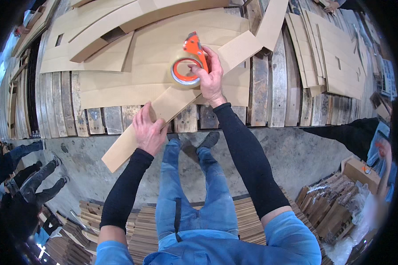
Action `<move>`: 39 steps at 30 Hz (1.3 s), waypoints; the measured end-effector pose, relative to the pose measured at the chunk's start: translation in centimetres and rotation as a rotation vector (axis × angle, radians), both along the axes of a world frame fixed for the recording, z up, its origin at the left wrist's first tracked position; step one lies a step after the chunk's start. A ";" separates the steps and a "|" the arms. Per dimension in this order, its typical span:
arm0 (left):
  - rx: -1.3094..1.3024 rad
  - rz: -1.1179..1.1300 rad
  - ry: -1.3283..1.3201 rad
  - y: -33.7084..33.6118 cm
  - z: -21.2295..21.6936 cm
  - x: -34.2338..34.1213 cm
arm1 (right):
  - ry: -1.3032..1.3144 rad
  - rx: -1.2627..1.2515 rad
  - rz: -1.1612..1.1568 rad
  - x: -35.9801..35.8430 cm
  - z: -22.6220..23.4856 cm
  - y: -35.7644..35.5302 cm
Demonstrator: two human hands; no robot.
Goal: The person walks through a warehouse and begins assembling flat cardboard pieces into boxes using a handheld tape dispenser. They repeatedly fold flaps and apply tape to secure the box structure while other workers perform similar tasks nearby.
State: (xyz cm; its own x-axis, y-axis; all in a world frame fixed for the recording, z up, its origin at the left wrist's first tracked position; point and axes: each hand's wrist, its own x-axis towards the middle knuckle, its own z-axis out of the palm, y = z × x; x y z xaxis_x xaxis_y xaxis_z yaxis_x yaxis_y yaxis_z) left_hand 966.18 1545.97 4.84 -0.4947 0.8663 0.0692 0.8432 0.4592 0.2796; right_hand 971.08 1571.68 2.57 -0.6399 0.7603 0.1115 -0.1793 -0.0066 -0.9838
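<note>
Tape dispenser [191,62], orange, with a roll of clear/tan tape on it, sits upper centre of the frame, pressed down onto a long cardboard strip [181,99]. Right hand [210,77] wraps the dispenser handle from the right side, fingers curled tight around it, thumb toward the roll. Left hand [148,128] is lower, centre-left of frame, fingers closed over the strip's upper edge, pinching it from above with the palm on its face.

The strip runs diagonally from lower left, where its end hangs past the bench edge over the concrete floor [296,154], up to the upper right, where it bends upward near the top edge. It lies across flat cardboard sheets [132,48] spread over a worn wooden plank bench [261,88]. More flat cardboard blanks [331,53] are stacked at upper right of the frame, on the same planks.

Both forearms are in black sleeves under blue short sleeves; blue jeans and dark shoes show bottom centre. Stacks of corrugated cardboard [243,216] lie on the floor behind the legs, lower centre. Bundles of brown pieces in clear plastic [336,207] are at lower right, a small cardboard box [360,170] beside them. Another person's legs [31,176] in dark trousers at lower left edge.
</note>
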 end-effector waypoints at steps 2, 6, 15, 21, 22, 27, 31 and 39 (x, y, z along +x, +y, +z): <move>-0.100 -0.012 -0.023 2.6 1.0 -0.8 | 0.111 -0.138 -0.051 0.0 0.5 -0.8; -0.108 -0.052 -0.045 5.5 0.5 -1.5 | 0.118 -0.203 -0.066 0.8 1.1 -0.9; -0.007 -0.058 -0.063 4.8 -0.9 -2.2 | -0.430 0.060 -0.007 4.2 8.3 -2.2; -0.048 0.024 -0.086 4.6 -1.9 -1.6 | -0.547 0.795 0.127 1.7 15.6 -4.3; -0.028 0.045 -0.121 4.9 -1.7 -1.4 | -0.556 0.809 0.141 1.0 16.1 -4.5; -0.003 0.112 -0.111 5.4 -1.5 -0.7 | -0.973 0.915 0.407 -2.2 11.5 -5.5; 0.050 0.164 -0.127 5.4 -2.0 -0.5 | -1.063 0.955 0.531 -2.4 12.3 -5.6; -0.037 0.161 -0.097 5.3 -1.8 0.3 | -0.986 0.947 0.466 6.0 11.8 -6.6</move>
